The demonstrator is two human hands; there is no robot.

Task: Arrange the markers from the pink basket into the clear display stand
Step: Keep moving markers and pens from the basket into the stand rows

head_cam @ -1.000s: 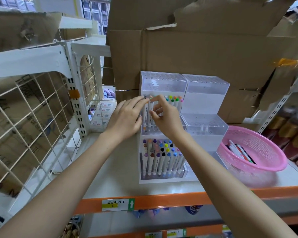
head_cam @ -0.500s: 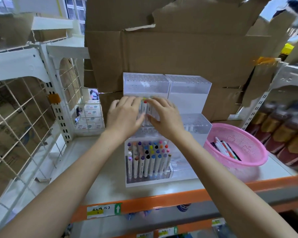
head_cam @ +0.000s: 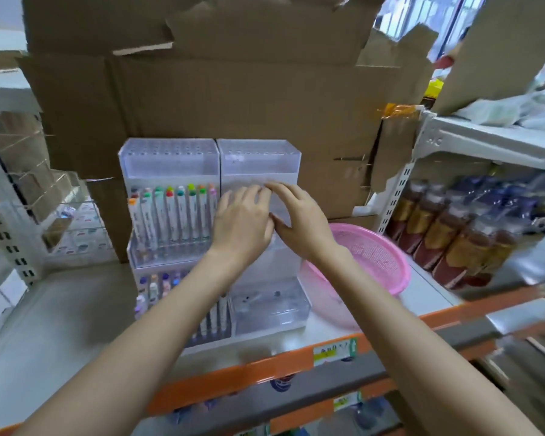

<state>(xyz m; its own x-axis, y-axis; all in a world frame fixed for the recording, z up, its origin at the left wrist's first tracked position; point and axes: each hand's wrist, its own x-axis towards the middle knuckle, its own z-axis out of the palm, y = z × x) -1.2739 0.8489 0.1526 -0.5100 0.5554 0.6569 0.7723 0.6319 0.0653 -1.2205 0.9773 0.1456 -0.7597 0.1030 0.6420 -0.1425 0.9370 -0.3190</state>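
Markers (head_cam: pixel 170 215) stand upright in the left column of the clear display stand (head_cam: pixel 258 165), centre frame. The left hand (head_cam: pixel 243 226) and right hand (head_cam: pixel 302 228) touch side by side, fingers relaxed against its right column. The pink basket (head_cam: pixel 390 256) sits just right, on the shelf (head_cam: pixel 60 309).

Left hand (head_cam: pixel 241 221) and right hand (head_cam: pixel 299 221) are hovering together before the clear display stand (head_cam: pixel 258 158), markers (head_cam: pixel 173 212) standing at nine o'clock, pink basket (head_cam: pixel 378 250) at three.
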